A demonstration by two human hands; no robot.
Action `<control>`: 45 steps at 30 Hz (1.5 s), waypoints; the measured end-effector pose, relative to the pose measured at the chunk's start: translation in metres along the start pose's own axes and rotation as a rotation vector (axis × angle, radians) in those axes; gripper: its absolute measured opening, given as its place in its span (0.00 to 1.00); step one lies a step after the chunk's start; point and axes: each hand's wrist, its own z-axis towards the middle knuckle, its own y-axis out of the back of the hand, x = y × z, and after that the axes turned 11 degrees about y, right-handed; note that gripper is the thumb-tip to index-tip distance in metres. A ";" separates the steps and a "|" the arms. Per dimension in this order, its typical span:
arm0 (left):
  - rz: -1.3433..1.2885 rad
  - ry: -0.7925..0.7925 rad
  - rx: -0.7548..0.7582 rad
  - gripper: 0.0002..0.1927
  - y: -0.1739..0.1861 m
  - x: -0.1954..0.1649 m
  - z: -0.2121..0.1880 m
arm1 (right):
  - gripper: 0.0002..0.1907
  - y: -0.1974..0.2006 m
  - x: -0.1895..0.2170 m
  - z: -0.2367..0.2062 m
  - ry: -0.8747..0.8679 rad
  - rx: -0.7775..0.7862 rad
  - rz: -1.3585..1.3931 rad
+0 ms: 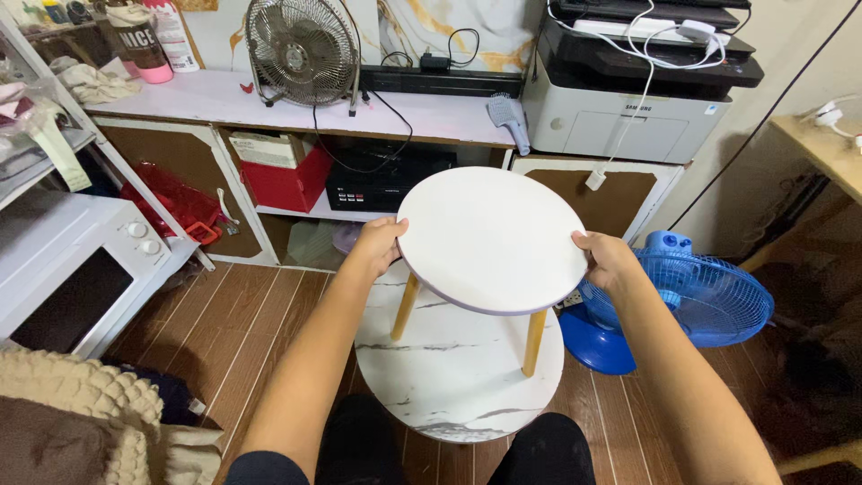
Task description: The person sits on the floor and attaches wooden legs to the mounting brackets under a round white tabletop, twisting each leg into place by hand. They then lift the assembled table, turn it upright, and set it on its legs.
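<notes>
Both hands are on the small round table now: the left hand (pixel 377 244) has its fingers curled over the left rim of the white top (pixel 489 238), and the right hand (pixel 606 260) is clamped on the opposite rim, thumb on top and fingers tucked underneath. That grip on opposite sides keeps the top balanced between the arms, tilted a touch toward the wearer, so neither side drops. Two wooden legs (pixel 534 341) hang down below it, and they sit over the larger marble-pattern table (pixel 449 386) near the person's knees; I can't tell whether the feet are touching that surface or just above it. Off to the right, close beside the marble top, a blue fan (pixel 709 301) lies on the wood floor, well clear of the hands. Far across the room a long white shelf (pixel 224 94) carries a grey desk fan (pixel 301 45) and, further right, a printer (pixel 628 99) with a cable dangling from it. On the near left stands a white microwave (pixel 76 265), out of the way.
</notes>
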 end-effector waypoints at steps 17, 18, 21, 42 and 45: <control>0.182 -0.078 -0.090 0.19 0.020 0.030 -0.014 | 0.15 0.004 -0.009 -0.025 0.119 0.068 -0.167; 0.191 -0.084 -0.088 0.20 0.021 0.034 -0.015 | 0.15 0.007 -0.011 -0.026 0.118 0.068 -0.173; 0.293 -0.125 -0.121 0.20 0.024 0.046 -0.016 | 0.17 0.012 -0.021 -0.027 0.134 0.071 -0.191; 0.555 -0.091 -0.246 0.17 0.057 0.111 -0.022 | 0.18 0.043 -0.118 -0.036 0.090 0.171 -0.294; 0.673 -0.067 -0.313 0.18 0.063 0.118 -0.021 | 0.18 0.044 -0.128 -0.037 0.117 0.191 -0.319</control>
